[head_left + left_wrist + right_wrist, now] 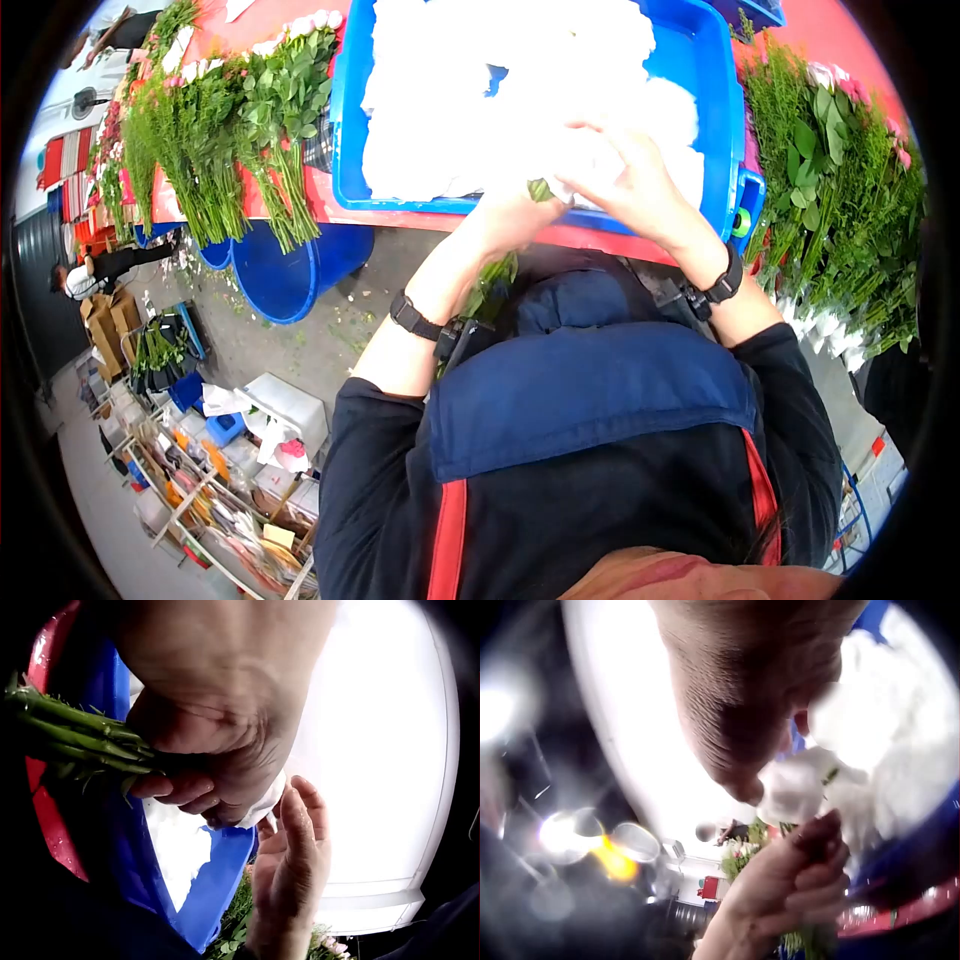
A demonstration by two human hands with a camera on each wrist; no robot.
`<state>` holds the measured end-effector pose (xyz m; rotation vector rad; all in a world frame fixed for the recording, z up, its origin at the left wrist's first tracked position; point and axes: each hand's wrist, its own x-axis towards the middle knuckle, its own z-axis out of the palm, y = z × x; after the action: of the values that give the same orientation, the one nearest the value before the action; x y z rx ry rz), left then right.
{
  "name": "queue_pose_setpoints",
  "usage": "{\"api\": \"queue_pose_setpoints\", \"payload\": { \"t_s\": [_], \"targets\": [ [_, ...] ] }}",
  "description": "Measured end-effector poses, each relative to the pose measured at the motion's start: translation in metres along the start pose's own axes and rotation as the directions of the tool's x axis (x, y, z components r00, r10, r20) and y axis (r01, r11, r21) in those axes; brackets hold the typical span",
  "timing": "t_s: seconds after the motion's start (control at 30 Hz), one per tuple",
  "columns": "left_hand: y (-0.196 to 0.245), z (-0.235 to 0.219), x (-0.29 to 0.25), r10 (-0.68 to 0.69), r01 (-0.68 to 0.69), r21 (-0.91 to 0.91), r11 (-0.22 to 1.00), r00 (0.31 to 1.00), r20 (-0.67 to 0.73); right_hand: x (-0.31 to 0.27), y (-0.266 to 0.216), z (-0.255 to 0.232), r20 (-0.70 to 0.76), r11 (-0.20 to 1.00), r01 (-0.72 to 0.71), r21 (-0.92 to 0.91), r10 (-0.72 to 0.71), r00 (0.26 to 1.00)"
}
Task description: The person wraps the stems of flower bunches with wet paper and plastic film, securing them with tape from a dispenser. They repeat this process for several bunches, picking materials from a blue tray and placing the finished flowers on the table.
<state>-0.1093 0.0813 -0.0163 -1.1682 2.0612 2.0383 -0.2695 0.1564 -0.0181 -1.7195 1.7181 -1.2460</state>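
My left hand [515,212] grips a bundle of green stems [82,735] at the front edge of a blue tub [350,150]. The stems run out past the heel of that hand and hang down in front of the apron. At the other end of this fist is a soft white wad [791,787], like wet cotton or tissue. My right hand [645,190] faces the left one, its thumb and fingers on either side of the wad. A large heap of bright white material [440,100] fills most of the tub; glare washes out its detail.
Bunches of pink flowers with long stems [285,100] lie left of the tub on the red table [320,195]. More flower bunches [830,180] are at the right. Below the table's left part stands a blue barrel [285,270]. A cluttered rack [215,510] stands behind on the left.
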Motion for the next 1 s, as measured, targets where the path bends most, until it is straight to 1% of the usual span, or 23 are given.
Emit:
{"api": "queue_pose_setpoints", "payload": {
  "t_s": [0.03, 0.1, 0.13, 0.17, 0.2, 0.27, 0.3, 0.33, 0.4, 0.43, 0.47, 0.5, 0.57, 0.6, 0.67, 0.7, 0.77, 0.8, 0.87, 0.9, 0.97, 1.0],
  "targets": [
    [0.000, 0.000, -0.002, -0.001, 0.002, -0.052, 0.999, 1.000, 0.023, -0.006, 0.006, 0.007, 0.002, 0.987, -0.091, 0.130, 0.091, 0.996],
    [0.000, -0.001, -0.006, -0.002, 0.013, -0.155, 0.988, 0.998, 0.069, -0.016, 0.018, 0.021, 0.042, 0.889, -0.264, 0.374, 0.268, 0.963],
    [-0.001, -0.003, -0.007, -0.058, 0.091, -0.225, 0.970, 0.987, 0.151, -0.019, 0.019, 0.026, 0.158, 0.768, -0.392, 0.507, 0.364, 0.918],
    [-0.003, -0.004, -0.006, -0.105, 0.172, -0.287, 0.942, 0.966, 0.236, -0.022, 0.019, 0.030, 0.284, 0.611, -0.509, 0.606, 0.432, 0.856],
    [-0.010, -0.007, -0.005, -0.059, 0.166, -0.407, 0.898, 0.963, 0.265, -0.023, 0.020, 0.032, 0.417, 0.428, -0.611, 0.666, 0.465, 0.781],
    [-0.009, -0.011, -0.006, -0.087, 0.246, -0.606, 0.757, 0.956, 0.280, -0.020, 0.019, 0.035, 0.431, 0.287, -0.568, 0.771, 0.421, 0.798],
    [-0.007, -0.012, -0.006, -0.102, 0.283, -0.690, 0.666, 0.951, 0.291, -0.018, 0.015, 0.036, 0.453, 0.230, -0.568, 0.791, 0.404, 0.795],
    [-0.011, -0.010, -0.003, -0.139, 0.273, -0.611, 0.743, 0.956, 0.258, -0.015, 0.011, 0.036, 0.475, 0.171, -0.568, 0.805, 0.387, 0.790],
    [-0.006, -0.009, -0.004, -0.138, 0.246, -0.650, 0.719, 0.967, 0.214, -0.004, -0.008, 0.027, 0.551, 0.101, -0.617, 0.781, 0.354, 0.756],
    [-0.002, -0.009, -0.005, -0.135, 0.231, -0.668, 0.708, 0.972, 0.192, 0.000, -0.013, 0.025, 0.532, 0.150, -0.617, 0.772, 0.378, 0.757],
    [0.004, -0.011, -0.005, -0.102, 0.182, -0.676, 0.714, 0.982, 0.157, 0.004, -0.017, 0.023, 0.512, 0.197, -0.618, 0.761, 0.403, 0.759],
    [0.000, -0.009, -0.004, -0.099, 0.146, -0.727, 0.671, 0.989, 0.108, 0.007, -0.019, 0.022, 0.490, 0.245, -0.619, 0.747, 0.426, 0.760],
    [-0.013, -0.004, -0.003, -0.100, 0.066, -0.814, 0.577, 0.995, 0.009, 0.006, -0.007, 0.030, 0.428, 0.277, -0.553, 0.786, 0.402, 0.809],
    [-0.016, -0.004, -0.002, -0.085, 0.041, -0.815, 0.578, 0.996, -0.010, 0.006, -0.003, 0.034, 0.396, 0.292, -0.519, 0.803, 0.390, 0.831],
    [-0.018, -0.004, -0.001, -0.052, -0.008, -0.817, 0.577, 0.998, -0.047, 0.005, 0.002, 0.037, 0.364, 0.331, -0.503, 0.798, 0.400, 0.841],
    [-0.018, -0.004, -0.001, -0.049, -0.011, -0.810, 0.586, 0.998, -0.049, 0.006, 0.003, 0.037, 0.347, 0.352, -0.494, 0.795, 0.404, 0.846],
    [-0.019, -0.005, 0.000, -0.043, -0.017, -0.797, 0.604, 0.998, -0.054, 0.010, -0.004, 0.047, 0.220, 0.302, -0.392, 0.869, 0.472, 0.853],
    [-0.020, -0.006, 0.001, -0.019, -0.002, -0.811, 0.586, 1.000, -0.016, 0.011, -0.006, 0.051, 0.159, 0.281, -0.336, 0.899, 0.506, 0.848],
    [-0.023, -0.010, 0.005, 0.030, 0.030, -0.835, 0.549, 0.998, 0.056, 0.008, 0.002, 0.048, 0.250, 0.286, -0.403, 0.869, 0.449, 0.858],
    [-0.025, -0.012, 0.007, 0.017, 0.066, -0.835, 0.546, 0.996, 0.090, 0.007, 0.004, 0.047, 0.297, 0.291, -0.437, 0.851, 0.420, 0.857],
    [-0.025, -0.015, 0.007, -0.013, 0.139, -0.834, 0.533, 0.988, 0.156, 0.009, 0.004, 0.043, 0.357, 0.257, -0.493, 0.831, 0.433, 0.828],
    [-0.022, -0.014, 0.007, -0.009, 0.103, -0.828, 0.551, 0.993, 0.118, 0.011, 0.003, 0.041, 0.386, 0.240, -0.519, 0.820, 0.438, 0.812]
  ]
}}
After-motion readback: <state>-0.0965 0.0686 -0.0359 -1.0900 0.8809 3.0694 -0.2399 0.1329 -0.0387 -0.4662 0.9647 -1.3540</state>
